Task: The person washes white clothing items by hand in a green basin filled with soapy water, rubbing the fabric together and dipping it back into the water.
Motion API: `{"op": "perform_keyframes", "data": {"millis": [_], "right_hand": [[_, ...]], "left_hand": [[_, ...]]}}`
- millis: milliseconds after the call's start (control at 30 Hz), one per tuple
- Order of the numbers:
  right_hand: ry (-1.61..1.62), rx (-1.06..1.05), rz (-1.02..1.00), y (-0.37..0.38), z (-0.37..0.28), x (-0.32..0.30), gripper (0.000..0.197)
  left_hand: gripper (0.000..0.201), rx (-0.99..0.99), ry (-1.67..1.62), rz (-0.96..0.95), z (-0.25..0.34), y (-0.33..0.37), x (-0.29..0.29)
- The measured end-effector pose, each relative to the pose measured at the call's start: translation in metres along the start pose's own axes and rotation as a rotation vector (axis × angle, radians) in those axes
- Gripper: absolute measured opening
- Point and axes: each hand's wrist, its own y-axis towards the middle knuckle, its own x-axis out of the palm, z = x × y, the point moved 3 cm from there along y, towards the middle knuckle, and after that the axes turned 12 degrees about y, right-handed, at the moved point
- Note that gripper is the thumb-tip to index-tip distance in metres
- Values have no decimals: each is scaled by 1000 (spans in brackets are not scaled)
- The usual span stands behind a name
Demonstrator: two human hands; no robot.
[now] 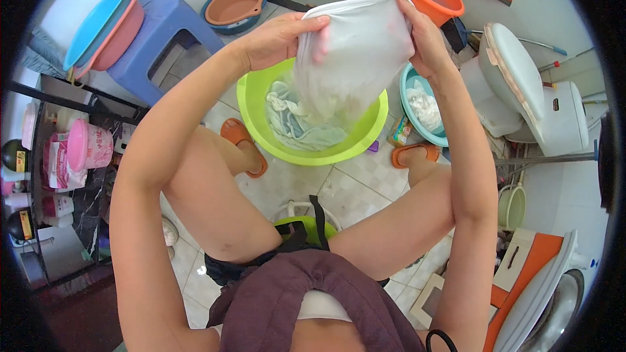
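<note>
While blue stool (156, 16) w/ stacked basins (98, 23) sits far L, L hand (282, 38) pinches top L edge of white cloth (358, 45), thumb in front, fingers behind. Cloth hangs from both hands, abt equally near, over lime basin (313, 156); top edge runs L-R, can't tell if lower end touches pale fabric (303, 124) inside. R hand (428, 38) grasps R edge. Teal basin (407, 101) at R: white bundle (424, 107).

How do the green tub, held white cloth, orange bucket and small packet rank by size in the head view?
Largest to smallest:
1. Green tub and white cloth: unsure, the cloth is nearer the camera
2. Orange bucket
3. Small packet
</note>
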Motion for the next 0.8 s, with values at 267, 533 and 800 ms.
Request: {"op": "perform_keyframes", "data": {"millis": [267, 533, 800], "right_hand": [[-8, 3, 11, 2, 4, -3, 36], [-772, 42, -183, 22, 62, -64, 36], [-767, 1080, -337, -53, 166, -178, 22]], "left_hand": [[43, -15, -21, -34, 7, -3, 18], [36, -271, 18, 4, -57, 14, 31], [23, -516, -320, 225, -194, 42, 24]]}}
